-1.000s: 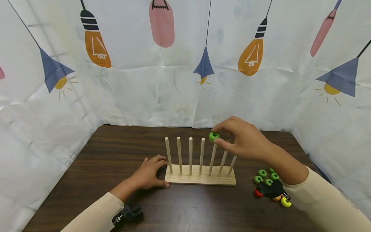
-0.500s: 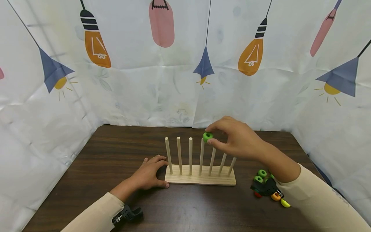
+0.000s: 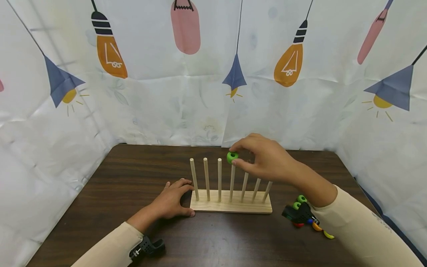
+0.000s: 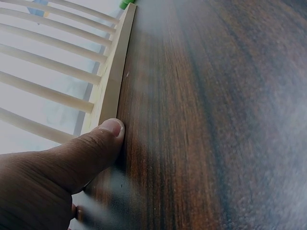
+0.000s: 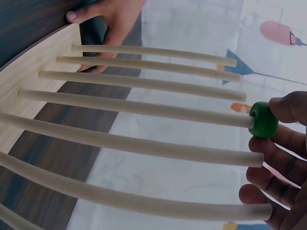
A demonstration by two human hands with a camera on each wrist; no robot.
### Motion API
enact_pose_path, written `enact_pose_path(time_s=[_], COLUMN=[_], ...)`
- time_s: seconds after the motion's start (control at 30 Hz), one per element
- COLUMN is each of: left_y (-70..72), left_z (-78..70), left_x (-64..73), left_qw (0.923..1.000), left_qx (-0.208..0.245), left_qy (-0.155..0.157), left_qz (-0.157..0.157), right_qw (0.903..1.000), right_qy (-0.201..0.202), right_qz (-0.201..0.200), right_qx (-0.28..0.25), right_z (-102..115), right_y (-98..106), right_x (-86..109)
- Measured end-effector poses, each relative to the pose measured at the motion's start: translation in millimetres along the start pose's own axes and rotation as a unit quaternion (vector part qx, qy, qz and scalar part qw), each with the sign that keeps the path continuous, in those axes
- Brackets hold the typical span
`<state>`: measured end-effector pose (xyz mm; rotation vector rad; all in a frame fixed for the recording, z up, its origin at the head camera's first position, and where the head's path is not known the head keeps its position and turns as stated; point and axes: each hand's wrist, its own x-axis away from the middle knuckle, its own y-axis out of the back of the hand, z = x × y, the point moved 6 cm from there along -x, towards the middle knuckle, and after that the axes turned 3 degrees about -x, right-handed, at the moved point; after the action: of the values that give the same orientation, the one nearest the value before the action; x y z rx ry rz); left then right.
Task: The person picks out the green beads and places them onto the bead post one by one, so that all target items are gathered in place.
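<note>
My right hand (image 3: 268,157) pinches a green bead (image 3: 232,157) with a hole through it between thumb and fingertips. The bead sits right at the top of the middle peg (image 5: 139,108) of a pale wooden peg stand (image 3: 230,207); the right wrist view shows the peg's tip meeting it. The stand has a flat base and a row of several upright pegs with no beads lower on them. At the base's left end, my left hand (image 3: 170,200) holds it, thumb (image 4: 112,128) on the front corner and fingers around toward the back.
Loose beads lie on the dark wooden table (image 3: 213,244) to the right, partly hidden by the right wrist's black camera mount (image 3: 298,213). Among them are green beads (image 3: 301,198), a red one, an orange one and a yellow bead (image 3: 328,234). A lamp-patterned curtain (image 3: 150,104) surrounds the table.
My right hand has carried the green bead leftward, from above the fifth peg to the top of the middle one. The left hand and the stand have stayed put.
</note>
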<state>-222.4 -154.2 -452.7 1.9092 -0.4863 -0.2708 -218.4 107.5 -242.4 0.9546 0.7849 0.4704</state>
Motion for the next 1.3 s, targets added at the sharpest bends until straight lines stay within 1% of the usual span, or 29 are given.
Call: enact_pose_path(time_s=[0.23, 0.43, 0.93, 1.3], left_y=[0.2, 0.7, 2.2, 4.3], left_z=[0.4, 0.0, -0.8, -2.7], left_x=[0.7, 0.7, 0.5, 0.8], left_qw=[1.0, 1.0, 1.0, 1.0], left_qx=[-0.001, -0.004, -0.001, 0.0], left_qy=[0.005, 0.005, 0.002, 0.0], left_qz=[0.002, -0.001, -0.003, -0.005], right_qw=[1.0, 0.9999, 0.9998, 0.9995], right_qy=[-0.005, -0.001, 0.009, 0.0], right_qz=[0.008, 0.014, 0.015, 0.03], right_qx=[0.001, 0.003, 0.003, -0.01], right_z=[3.4, 5.7, 18.3, 24.3], right_y=[-4.2, -8.1, -14.4, -21.5], right_x=[-6.1, -11.2, -24.5, -34.0])
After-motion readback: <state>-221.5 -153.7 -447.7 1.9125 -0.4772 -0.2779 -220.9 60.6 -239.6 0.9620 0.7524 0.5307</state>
